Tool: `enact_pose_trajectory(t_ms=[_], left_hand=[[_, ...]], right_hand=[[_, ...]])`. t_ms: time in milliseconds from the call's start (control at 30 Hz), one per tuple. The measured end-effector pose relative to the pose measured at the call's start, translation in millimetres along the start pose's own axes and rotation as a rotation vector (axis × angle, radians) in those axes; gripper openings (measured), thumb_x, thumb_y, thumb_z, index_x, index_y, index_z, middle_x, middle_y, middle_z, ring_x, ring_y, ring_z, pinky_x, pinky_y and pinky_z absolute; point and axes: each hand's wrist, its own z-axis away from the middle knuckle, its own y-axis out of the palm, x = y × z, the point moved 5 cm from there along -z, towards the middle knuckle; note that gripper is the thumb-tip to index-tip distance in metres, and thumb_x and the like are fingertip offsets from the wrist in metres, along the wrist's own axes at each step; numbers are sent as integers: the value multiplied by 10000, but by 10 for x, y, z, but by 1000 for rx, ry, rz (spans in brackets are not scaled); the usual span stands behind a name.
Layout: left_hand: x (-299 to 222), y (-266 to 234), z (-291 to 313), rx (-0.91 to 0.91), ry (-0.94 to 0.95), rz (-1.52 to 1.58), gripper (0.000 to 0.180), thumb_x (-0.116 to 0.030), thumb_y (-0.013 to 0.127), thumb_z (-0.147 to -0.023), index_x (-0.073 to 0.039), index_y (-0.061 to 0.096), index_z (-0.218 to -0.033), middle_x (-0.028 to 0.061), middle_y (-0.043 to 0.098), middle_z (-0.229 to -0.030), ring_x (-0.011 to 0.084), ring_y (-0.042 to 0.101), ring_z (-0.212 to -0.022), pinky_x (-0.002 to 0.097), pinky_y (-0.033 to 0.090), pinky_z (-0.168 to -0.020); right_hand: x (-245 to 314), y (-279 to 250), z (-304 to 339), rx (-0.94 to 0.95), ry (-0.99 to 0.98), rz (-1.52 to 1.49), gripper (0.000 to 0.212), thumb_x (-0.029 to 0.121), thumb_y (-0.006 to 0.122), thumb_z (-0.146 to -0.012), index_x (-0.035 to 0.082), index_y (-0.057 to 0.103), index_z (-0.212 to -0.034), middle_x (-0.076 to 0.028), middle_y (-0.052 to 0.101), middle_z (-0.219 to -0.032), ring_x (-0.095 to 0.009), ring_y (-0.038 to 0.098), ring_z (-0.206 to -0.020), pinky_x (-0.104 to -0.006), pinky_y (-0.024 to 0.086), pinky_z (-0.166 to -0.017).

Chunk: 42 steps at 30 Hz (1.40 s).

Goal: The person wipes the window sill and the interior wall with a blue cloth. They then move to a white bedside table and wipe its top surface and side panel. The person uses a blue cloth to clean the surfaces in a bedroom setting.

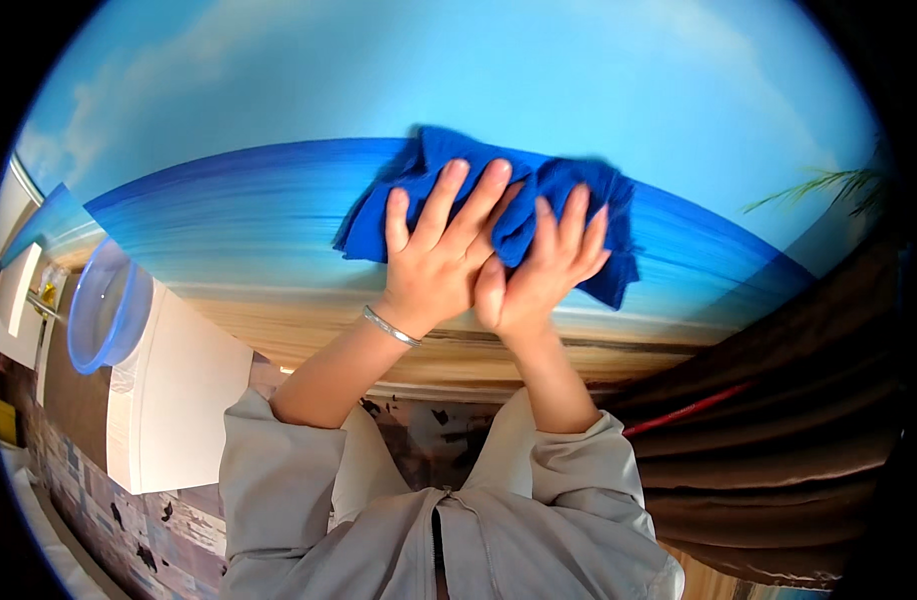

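Left hand [434, 245] lies open on a rumpled blue cloth [589, 190], fingers spread, pressing it against a wall [459, 70] painted with sky, sea and sand. Right hand [549, 255] rests on the cloth just beside it, slightly blurred, its fingers apart and a little bent, the thumb close to the other hand. The cloth lies across the dark blue band of the sea, with a raised fold between the hands. A silver bracelet [391, 326] circles the left wrist. Farther left, a translucent blue basin [107, 305] stands near white furniture [194, 380]; at the right hangs a dark brown curtain [779, 440].
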Motion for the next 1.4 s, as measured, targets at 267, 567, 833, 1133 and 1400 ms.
enact_pose_trajectory(t_ms=[267, 567, 833, 1133, 1400], left_hand=[[-48, -138, -734, -94, -152, 6, 413, -309, 390, -875, -189, 579, -1222, -23, 376, -1431, 202, 305, -1342, 477, 81, -1106], [243, -223, -176, -20, -188, 203, 226, -231, 511, -826, -110, 677, -920, 9, 412, -1407, 209, 325, -1323, 467, 146, -1073], [632, -292, -580, -181, -140, 133, 191, -243, 533, -789, -114, 653, -864, 73, 365, -1433, 267, 262, -1357, 520, 99, -1085], [1002, -265, 352, -195, -223, 98, 261, -228, 496, -752, -121, 592, -535, 78, 423, -1399, 274, 306, -1338, 504, 66, -1093], [1376, -422, -189, -170, -82, 81, 307, -277, 485, -814, -55, 558, -1014, 108, 390, -1409, 306, 311, -1328, 504, 159, -1049]], right_hand=[[65, -215, -941, -198, -179, 17, 525, 189, 470, -687, 25, 555, -1179, -188, 466, -1268, -328, 422, -1126, -419, 274, -957], [294, 53, -676, 95, -213, 11, 587, 231, 389, -743, 49, 497, -1290, -183, 389, -1395, -397, 270, -1315, -472, 124, -1089], [638, 207, -1123, -3, -349, -22, 535, 158, 425, -761, 60, 500, -1282, -145, 428, -1374, -388, 316, -1292, -461, 193, -1063], [915, 534, -212, 213, -333, 65, 493, 277, 418, -805, 121, 546, -1255, -56, 490, -1342, -270, 396, -1268, -430, -1, -1089], [1072, 815, -919, -99, -659, 140, 474, 235, 414, -835, 131, 492, -1291, -90, 426, -1376, -308, 361, -1269, -435, 192, -1037]])
